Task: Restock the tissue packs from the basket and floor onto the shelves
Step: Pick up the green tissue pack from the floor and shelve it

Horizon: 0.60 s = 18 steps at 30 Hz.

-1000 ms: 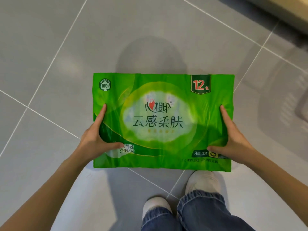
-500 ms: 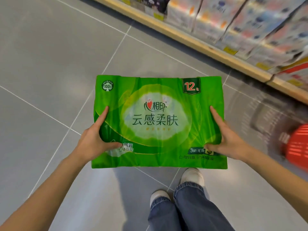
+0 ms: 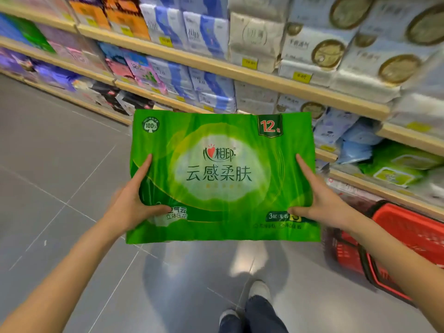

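Left hand (image 3: pixel 131 207) and right hand (image 3: pixel 319 203) clamp the green tissue pack (image 3: pixel 222 179) at its side edges — thumbs on top, pack flat, held clear of the floor. Red basket (image 3: pixel 408 239) right; stocked shelves (image 3: pixel 240 70) beyond.

Grey tiled floor (image 3: pixel 60 164), glossy sheen, thin pale grout lines

We see a large green tissue pack (image 3: pixel 222 176) held flat and face-up at the centre of the frame, its glossy wrap printed with Chinese lettering and a "12" badge. The red basket (image 3: pixel 408 239) sits on the floor at lower right. The wooden shelves (image 3: pixel 252 73), crowded with packs, run across the top of the frame.
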Tool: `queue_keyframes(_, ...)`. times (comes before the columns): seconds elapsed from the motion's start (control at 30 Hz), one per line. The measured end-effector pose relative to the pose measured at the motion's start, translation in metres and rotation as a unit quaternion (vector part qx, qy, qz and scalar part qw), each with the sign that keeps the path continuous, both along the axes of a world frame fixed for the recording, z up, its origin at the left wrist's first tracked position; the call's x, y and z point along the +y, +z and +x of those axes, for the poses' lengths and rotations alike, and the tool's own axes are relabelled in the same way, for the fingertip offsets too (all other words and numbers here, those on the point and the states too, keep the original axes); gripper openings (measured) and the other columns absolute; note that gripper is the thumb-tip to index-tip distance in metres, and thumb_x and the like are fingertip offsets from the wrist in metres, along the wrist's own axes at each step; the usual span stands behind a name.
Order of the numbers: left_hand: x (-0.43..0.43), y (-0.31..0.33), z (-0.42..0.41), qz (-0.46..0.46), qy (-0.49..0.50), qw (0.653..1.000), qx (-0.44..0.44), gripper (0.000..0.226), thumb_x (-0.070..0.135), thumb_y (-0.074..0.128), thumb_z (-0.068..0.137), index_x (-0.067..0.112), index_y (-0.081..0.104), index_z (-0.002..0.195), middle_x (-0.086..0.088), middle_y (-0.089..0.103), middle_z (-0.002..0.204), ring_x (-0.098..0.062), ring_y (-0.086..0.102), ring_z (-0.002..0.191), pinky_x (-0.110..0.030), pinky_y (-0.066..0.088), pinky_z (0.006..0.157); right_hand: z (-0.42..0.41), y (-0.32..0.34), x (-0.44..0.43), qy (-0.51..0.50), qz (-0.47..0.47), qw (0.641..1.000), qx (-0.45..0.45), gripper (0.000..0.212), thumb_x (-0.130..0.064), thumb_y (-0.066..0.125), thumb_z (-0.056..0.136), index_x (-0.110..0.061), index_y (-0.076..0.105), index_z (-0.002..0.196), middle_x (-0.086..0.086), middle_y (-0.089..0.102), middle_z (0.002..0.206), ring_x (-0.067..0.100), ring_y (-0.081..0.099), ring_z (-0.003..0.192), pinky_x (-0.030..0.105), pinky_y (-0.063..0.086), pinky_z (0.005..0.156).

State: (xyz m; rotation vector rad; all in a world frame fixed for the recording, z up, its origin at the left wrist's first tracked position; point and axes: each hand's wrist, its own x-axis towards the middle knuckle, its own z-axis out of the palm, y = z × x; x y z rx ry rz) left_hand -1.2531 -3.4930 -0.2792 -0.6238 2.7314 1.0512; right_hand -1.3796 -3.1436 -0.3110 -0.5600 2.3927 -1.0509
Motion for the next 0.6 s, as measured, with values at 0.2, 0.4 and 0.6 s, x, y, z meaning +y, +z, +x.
queue_keyframes(0.2,0.015,0.138,0.015,-0.045,-0.004,0.995,0.092,0.117,0.026,0.085,0.056,0.049,0.005,0.138,-0.005,0.038,0.146,-0.033,0.044,0.127,-0.048,0.036,0.105,0.008,0.133,0.015,-0.002,-0.034,0.995,0.097,0.116,-0.027,0.082,0.06,-0.062,-0.004,0.13,-0.006,0.012,0.153,0.011,0.012,0.142,0.037,0.017,0.116)
queue_keyframes(0.4,0.026,0.223,0.02,-0.066,-0.014,0.983,0.173,0.118,0.022,0.087,0.054,0.043,0.012,0.143,-0.004,0.04,0.145,-0.028,0.044,0.128,-0.042,0.038,0.104,0.011,0.213,0.033,0.0,-0.066,0.982,0.179,0.111,-0.028,0.082,0.06,-0.059,0.001,0.129,-0.017,0.013,0.147,0.013,0.012,0.142,0.038,0.015,0.116)
queue_keyframes(0.6,0.042,0.259,0.01,-0.072,-0.028,0.969,0.235,0.118,0.02,0.086,0.055,0.042,0.011,0.144,-0.001,0.039,0.146,-0.024,0.042,0.128,-0.038,0.036,0.102,0.008,0.251,0.05,-0.025,-0.084,0.969,0.231,0.112,-0.021,0.084,0.058,-0.047,0.006,0.134,-0.01,0.025,0.143,0.009,0.022,0.136,0.026,0.017,0.11)
